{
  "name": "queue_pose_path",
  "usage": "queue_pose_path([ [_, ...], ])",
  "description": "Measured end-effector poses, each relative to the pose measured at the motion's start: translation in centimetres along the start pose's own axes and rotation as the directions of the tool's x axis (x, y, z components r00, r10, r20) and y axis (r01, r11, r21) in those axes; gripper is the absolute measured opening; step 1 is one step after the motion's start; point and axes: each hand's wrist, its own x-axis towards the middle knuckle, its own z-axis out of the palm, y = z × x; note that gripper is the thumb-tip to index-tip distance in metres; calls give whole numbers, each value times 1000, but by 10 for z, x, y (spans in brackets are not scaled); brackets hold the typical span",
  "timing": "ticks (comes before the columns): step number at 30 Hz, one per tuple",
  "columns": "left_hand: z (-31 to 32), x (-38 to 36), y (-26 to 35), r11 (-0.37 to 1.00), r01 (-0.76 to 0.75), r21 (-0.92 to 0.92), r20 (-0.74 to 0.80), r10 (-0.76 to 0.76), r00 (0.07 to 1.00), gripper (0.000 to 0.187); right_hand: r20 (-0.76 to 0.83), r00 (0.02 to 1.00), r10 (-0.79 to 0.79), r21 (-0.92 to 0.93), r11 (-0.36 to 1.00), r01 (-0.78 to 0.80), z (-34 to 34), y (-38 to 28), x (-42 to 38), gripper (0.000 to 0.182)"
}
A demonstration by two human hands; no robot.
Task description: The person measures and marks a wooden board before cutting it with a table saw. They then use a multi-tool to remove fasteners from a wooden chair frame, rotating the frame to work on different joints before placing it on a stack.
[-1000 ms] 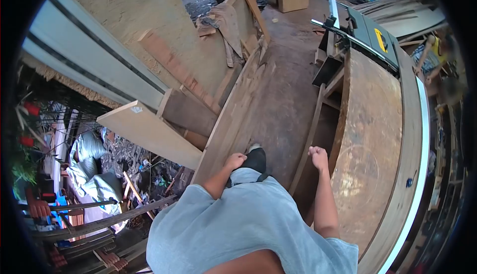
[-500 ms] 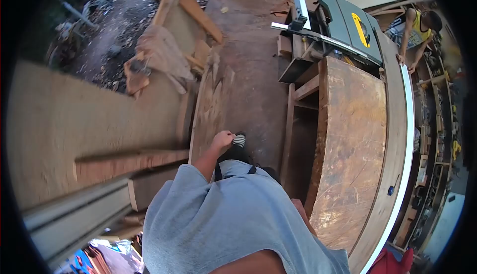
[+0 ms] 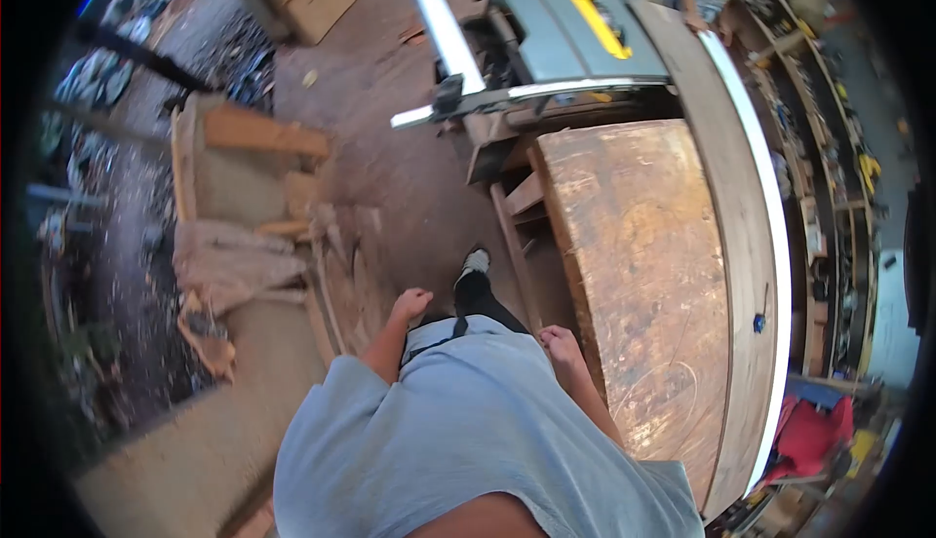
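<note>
My left hand [image 3: 413, 304] hangs in front of my left hip with its fingers curled; whether anything is in it is too small to tell. On the other side, my right hand [image 3: 560, 341] is half closed beside the near edge of the worn wooden workbench [image 3: 643, 265], and nothing can be made out in it. Below and between the hands show my dark trouser leg and a striped shoe [image 3: 476, 261] on the brown floor.
A table saw [image 3: 556, 21] with a metal fence [image 3: 444, 21] stands beyond the bench. A long plank and white strip [image 3: 765, 177] run along the right. Left are wooden frames, a draped cloth [image 3: 229, 265] and a plywood sheet. Another person's arm shows at top right.
The view has turned and moved forward, so bench and saw lie farther left. My right hand has come into view, and my shoe shows farther ahead.
</note>
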Motion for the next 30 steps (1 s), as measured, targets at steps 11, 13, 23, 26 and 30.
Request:
queue_pose_path([
  [11,-114,75,202,867,-383,318,-42,417,908,35,-87,956,-282,-194,946,261,-66,-199,104,30],
  [13,-125,59,265,728,-612,309,-75,660,747,26,-135,945,-299,-193,943,271,-77,-237,98,30],
  [23,-231,62,445,101,-826,554,-57,995,83,19,-852,519,-69,-108,993,-45,-30,-252,64,46],
  [26,-253,85,459,97,-826,556,-15,994,107,22,-853,521,-33,-146,973,-177,-4,-236,59,67],
  [30,-254,94,463,67,-831,553,47,993,111,22,-797,602,54,-152,946,-286,3,-234,61,83],
])
